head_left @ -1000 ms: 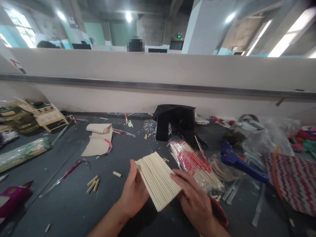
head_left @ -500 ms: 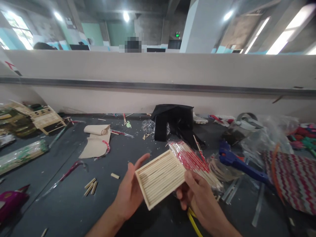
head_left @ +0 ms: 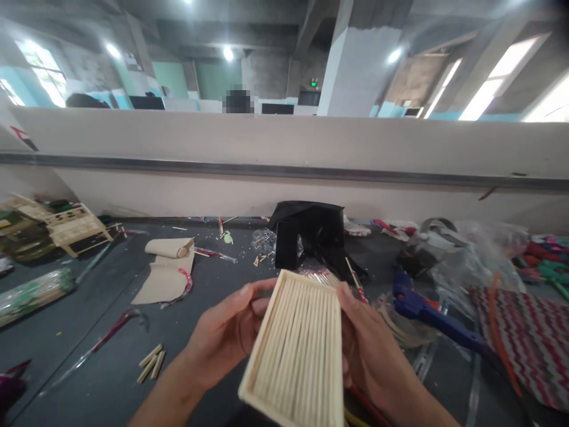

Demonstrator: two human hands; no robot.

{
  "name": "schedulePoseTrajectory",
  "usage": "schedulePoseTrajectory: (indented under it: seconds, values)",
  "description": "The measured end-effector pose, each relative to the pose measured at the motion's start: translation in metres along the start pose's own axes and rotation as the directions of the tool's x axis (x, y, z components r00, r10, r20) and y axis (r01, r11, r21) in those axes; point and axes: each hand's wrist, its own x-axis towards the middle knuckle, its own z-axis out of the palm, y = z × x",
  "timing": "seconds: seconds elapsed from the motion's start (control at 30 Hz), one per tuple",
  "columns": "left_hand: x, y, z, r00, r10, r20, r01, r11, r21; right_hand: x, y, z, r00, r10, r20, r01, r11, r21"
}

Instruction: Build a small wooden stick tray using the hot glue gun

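A shallow wooden stick tray (head_left: 302, 344), made of pale round sticks laid side by side within a raised rim, is held above the table close to me. My left hand (head_left: 226, 326) is at its left side, fingers curled behind the rim. On the right edge lies the thumb of my right hand (head_left: 373, 344), with its other fingers behind and partly hidden. Just beyond the tray, a plastic pack of sticks with red wrapping (head_left: 322, 276) is mostly covered. Several short cut sticks (head_left: 152, 363) lie to the left of my left forearm.
Brown paper (head_left: 164, 273), partly rolled, lies at the left. A small wooden stick model (head_left: 77, 228) stands beyond it. Black cloth (head_left: 311, 231) is heaped at the back. On the right are a blue plastic tool (head_left: 438, 314), clear bags and a zigzag-patterned cloth (head_left: 528, 344). A partition (head_left: 284, 139) closes the far side.
The tray has turned more upright, its long side now pointing away from me, and come nearer. My left hand has closed in on its left side. The view has tilted up slightly.
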Motion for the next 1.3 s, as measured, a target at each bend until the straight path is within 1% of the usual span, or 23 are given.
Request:
schedulePoseTrajectory:
  seconds: [0.07,0.17,0.3,0.4,0.47,0.57,0.67,0.8,0.93,1.1,1.23,1.3]
  values:
    - [0.004,0.004,0.001,1.000,-0.025,-0.014,0.026,0.997,0.078,0.005,-0.005,0.002,1.000,-0.013,0.008,0.013,0.999,-0.043]
    - [0.010,0.007,0.003,0.999,-0.014,-0.034,0.020,0.985,0.170,0.012,-0.010,0.003,0.999,-0.044,0.005,0.044,0.996,-0.073]
    - [0.017,0.003,0.001,0.998,-0.029,-0.054,0.040,0.976,0.216,0.018,-0.013,-0.002,0.997,-0.069,-0.032,0.065,0.993,-0.103]
    - [0.020,-0.001,-0.004,0.994,-0.043,-0.097,0.066,0.967,0.245,0.021,-0.014,-0.009,0.994,-0.110,-0.016,0.107,0.985,-0.132]
    - [0.020,-0.002,-0.007,0.994,-0.047,-0.102,0.072,0.964,0.255,0.023,-0.013,-0.012,0.991,-0.136,-0.013,0.132,0.977,-0.165]
    - [0.020,-0.001,-0.009,0.995,-0.059,-0.078,0.076,0.966,0.246,0.025,-0.012,-0.015,0.993,-0.116,-0.020,0.110,0.974,-0.200]
    - [0.019,0.000,-0.008,0.996,-0.056,-0.063,0.071,0.965,0.254,0.025,-0.010,-0.014,0.997,-0.075,-0.032,0.068,0.979,-0.191]
    - [0.019,0.000,-0.007,0.996,0.009,-0.086,0.019,0.947,0.320,0.025,-0.010,-0.012,0.997,-0.074,-0.026,0.069,0.986,-0.154]
    - [0.019,0.000,-0.008,0.988,0.098,-0.118,-0.049,0.931,0.363,0.024,-0.012,-0.013,0.996,-0.092,-0.002,0.090,0.978,-0.188]
    - [0.020,0.005,-0.010,0.944,0.264,-0.195,-0.180,0.913,0.365,0.024,-0.008,-0.015,0.996,-0.081,0.040,0.088,0.968,-0.237]
    - [0.022,0.009,-0.010,0.897,0.370,-0.242,-0.263,0.886,0.383,0.024,-0.004,-0.012,0.986,-0.070,0.151,0.101,0.972,-0.211]
    - [0.022,0.009,-0.009,0.881,0.400,-0.254,-0.286,0.876,0.389,0.024,-0.002,-0.010,0.982,-0.046,0.181,0.089,0.967,-0.238]
